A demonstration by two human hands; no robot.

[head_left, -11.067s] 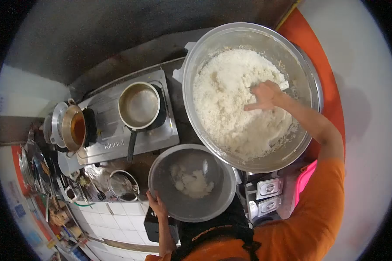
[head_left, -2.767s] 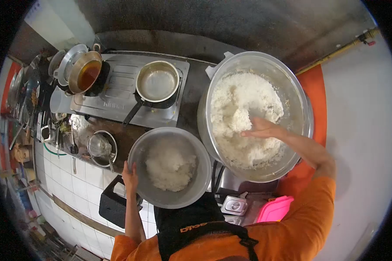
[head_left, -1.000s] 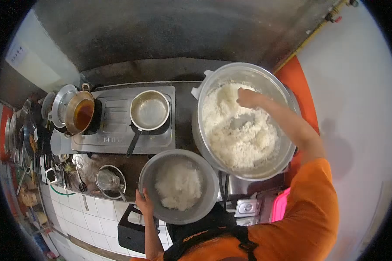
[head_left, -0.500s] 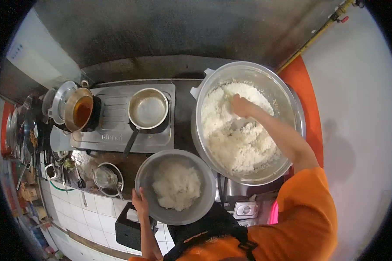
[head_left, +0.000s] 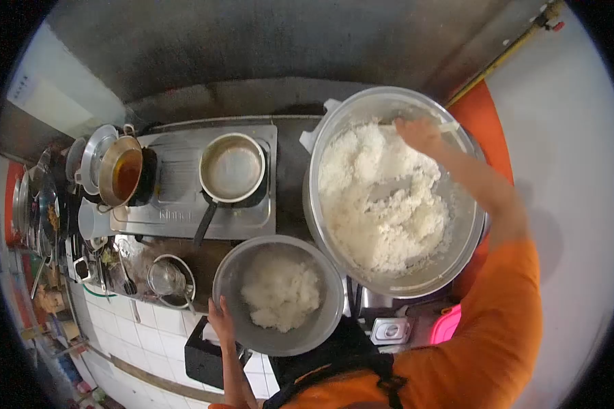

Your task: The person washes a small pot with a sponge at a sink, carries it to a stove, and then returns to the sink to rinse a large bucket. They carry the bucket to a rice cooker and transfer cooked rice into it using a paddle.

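A: Where is the right hand (head_left: pixel 419 134)?
B: Inside the big pot (head_left: pixel 479 225), at the far part of the rice (head_left: pixel 409 228). Most of the rice lies nearer than the hand, some of it to the left.
A: Is it gripping anything?
B: I can't tell. The hand is blurred, its fingers look bent, and a pale flat piece (head_left: pixel 449 127) shows just beside it.
A: And the left hand (head_left: pixel 220 322)?
B: Closed on the left rim of the grey bowl (head_left: pixel 233 328). The bowl stands upright, with a smaller heap (head_left: pixel 281 293) of rice in it.
A: How do the two vessels sit?
B: Side by side, the bowl left of the pot and nearer the person. From the right hand, the bowl lies left and near.
A: Any long axis?
B: None clear; the rice spreads loosely in the round pot. The right hand is the closer one to it.
A: What's beyond the bowl?
B: A saucepan (head_left: pixel 232 167) on the stove (head_left: pixel 177 198), its handle pointing near and slightly left.
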